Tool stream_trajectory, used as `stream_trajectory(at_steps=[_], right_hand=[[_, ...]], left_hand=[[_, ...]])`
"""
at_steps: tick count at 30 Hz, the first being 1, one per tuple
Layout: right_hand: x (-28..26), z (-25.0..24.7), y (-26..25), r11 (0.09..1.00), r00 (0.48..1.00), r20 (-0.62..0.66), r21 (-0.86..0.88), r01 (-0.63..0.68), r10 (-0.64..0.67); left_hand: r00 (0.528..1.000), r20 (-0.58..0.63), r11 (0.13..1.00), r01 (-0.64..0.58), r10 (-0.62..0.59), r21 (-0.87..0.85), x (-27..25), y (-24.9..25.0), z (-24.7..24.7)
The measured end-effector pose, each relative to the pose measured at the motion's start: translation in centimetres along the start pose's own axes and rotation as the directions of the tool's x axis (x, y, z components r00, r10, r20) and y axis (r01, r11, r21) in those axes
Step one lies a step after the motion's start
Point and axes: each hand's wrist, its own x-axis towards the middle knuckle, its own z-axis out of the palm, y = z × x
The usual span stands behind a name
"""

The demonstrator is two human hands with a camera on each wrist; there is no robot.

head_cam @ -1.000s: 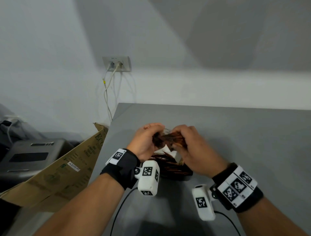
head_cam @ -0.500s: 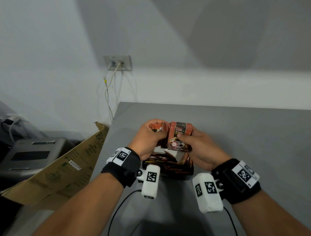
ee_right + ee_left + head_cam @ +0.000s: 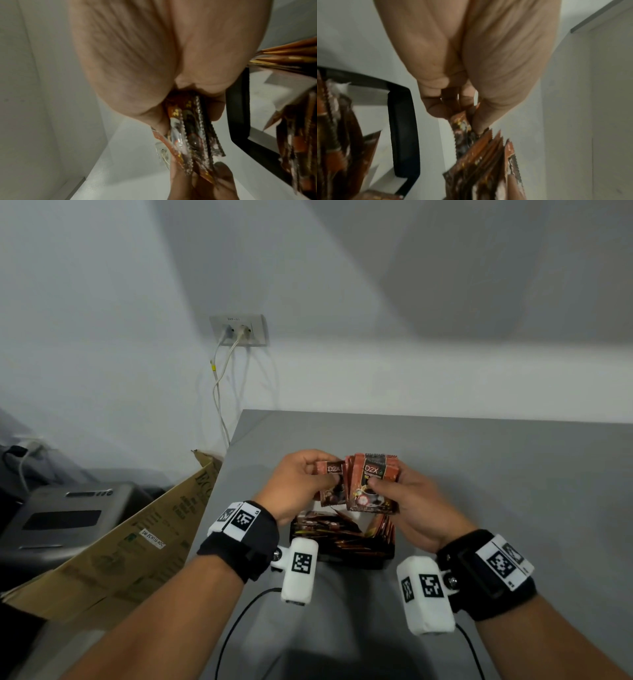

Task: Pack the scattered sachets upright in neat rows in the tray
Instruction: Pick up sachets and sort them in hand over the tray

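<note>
Nearest the person, the black tray [image 3: 356,559] is sitting on the grey table [image 3: 496,474] between the two wrists, and the sachets in it [image 3: 337,534] are lying fanned and slanted rather than standing in rows. Just above and beyond it, both hands are working a bundle in the air. The risk here is judged, not seen: the foil packs look slick and thin, so if the squeeze is eased while they are being squared up, some could be slipping out sideways and dropping onto the leaning ones below, or onto the table; pushing the bundle down into that untidy heap could also be bending packs or tipping them flat. The right hand [image 3: 407,501] is clenching a stack of sachets [image 3: 371,484], thumb across the front face and fingers behind, and the right wrist view is showing several serrated edges [image 3: 193,135] pressed together in that closed grip. The left hand [image 3: 298,484] is pinching a single sachet [image 3: 330,484] beside the stack, its edge touching or nearly touching it; in the left wrist view the fingertips [image 3: 476,121] are closing tightly on that pack's corner. Farther back, a wall socket [image 3: 239,330] with cables is hanging above the table's far corner, and a cardboard box [image 3: 137,535] is leaning off to the left
</note>
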Motion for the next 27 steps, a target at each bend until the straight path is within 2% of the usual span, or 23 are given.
stream_trajectory(at_steps=[3, 5, 7, 10, 11, 12, 13, 14, 15, 16, 19, 20, 21, 23, 24, 25, 27], right_hand=[[0.1, 0.8, 0.4, 0.989, 1.0, 0.015, 0.147, -0.015, 0.013], [0.0, 1.7, 0.3, 0.976, 1.0, 0.003, 0.219, 0.003, -0.004], [-0.3, 2.8, 0.1, 0.972, 0.999, 0.015, 0.233, 0.029, -0.033], [-0.6, 4.0, -0.1, 0.994, 0.998, -0.021, 0.092, 0.055, -0.053], [-0.6, 4.0, -0.1, 0.996, 0.997, -0.035, -0.062, 0.068, -0.07], [-0.4, 3.6, -0.2, 0.946, 0.993, -0.025, -0.308, 0.104, -0.118], [-0.3, 3.0, -0.3, 0.814, 0.99, 0.021, -0.566, 0.127, -0.14], [-0.2, 2.4, -0.4, 0.642, 0.991, 0.056, -0.757, 0.123, -0.123], [-0.1, 1.9, -0.6, 0.519, 0.991, 0.071, -0.847, 0.12, -0.114], [-0.1, 1.6, -1.0, 0.488, 0.99, 0.08, -0.864, 0.128, -0.119], [-0.9, 1.2, -2.1, 0.562, 0.967, 0.151, -0.791, 0.243, -0.205], [-1.3, 1.4, -2.7, 0.529, 0.955, 0.201, -0.798, 0.289, -0.218], [-1.6, 1.8, -3.2, 0.45, 0.943, 0.258, -0.831, 0.328, -0.21], [-1.7, 2.6, -3.5, 0.23, 0.916, 0.357, -0.891, 0.392, -0.182], [-1.7, 3.0, -3.6, 0.157, 0.907, 0.379, -0.9, 0.407, -0.183], [-1.5, 3.2, -3.5, 0.121, 0.901, 0.384, -0.903, 0.412, -0.204], [-1.3, 3.2, -3.6, 0.137, 0.9, 0.368, -0.904, 0.405, -0.234]], left_hand=[[0.999, 0.006, 0.962, 0.036, -0.035, -0.271, -0.2, 0.2, 1.2], [0.993, 0.111, 0.896, 0.094, -0.051, -0.435, -0.7, 0.3, 2.1], [0.977, 0.205, 0.858, 0.154, -0.058, -0.491, -1.1, 0.4, 3.0], [0.955, 0.269, 0.78, 0.26, -0.122, -0.569, -1.4, 0.5, 3.8], [0.948, 0.289, 0.755, 0.285, -0.132, -0.59, -1.4, 0.5, 3.9], [0.943, 0.304, 0.735, 0.301, -0.135, -0.607, -1.4, 0.5, 3.8], [0.939, 0.315, 0.721, 0.311, -0.135, -0.619, -1.5, 0.4, 3.7], [0.938, 0.318, 0.712, 0.317, -0.138, -0.627, -1.6, 0.3, 3.5], [0.939, 0.318, 0.707, 0.315, -0.133, -0.633, -1.6, 0.1, 3.4], [0.94, 0.315, 0.707, 0.311, -0.13, -0.635, -1.6, -0.1, 3.2], [0.947, 0.285, 0.728, 0.299, -0.147, -0.617, -1.6, -0.1, 2.9], [0.951, 0.266, 0.742, 0.289, -0.154, -0.604, -1.4, 0.0, 2.9], [0.955, 0.252, 0.758, 0.28, -0.157, -0.588, -1.3, 0.1, 2.9], [0.957, 0.25, 0.773, 0.266, -0.143, -0.575, -1.3, 0.2, 3.1], [0.957, 0.258, 0.772, 0.263, -0.132, -0.578, -1.4, 0.3, 3.3], [0.954, 0.276, 0.767, 0.265, -0.119, -0.584, -1.5, 0.3, 3.3], [0.947, 0.309, 0.76, 0.262, -0.084, -0.595, -1.8, 0.5, 3.2]])
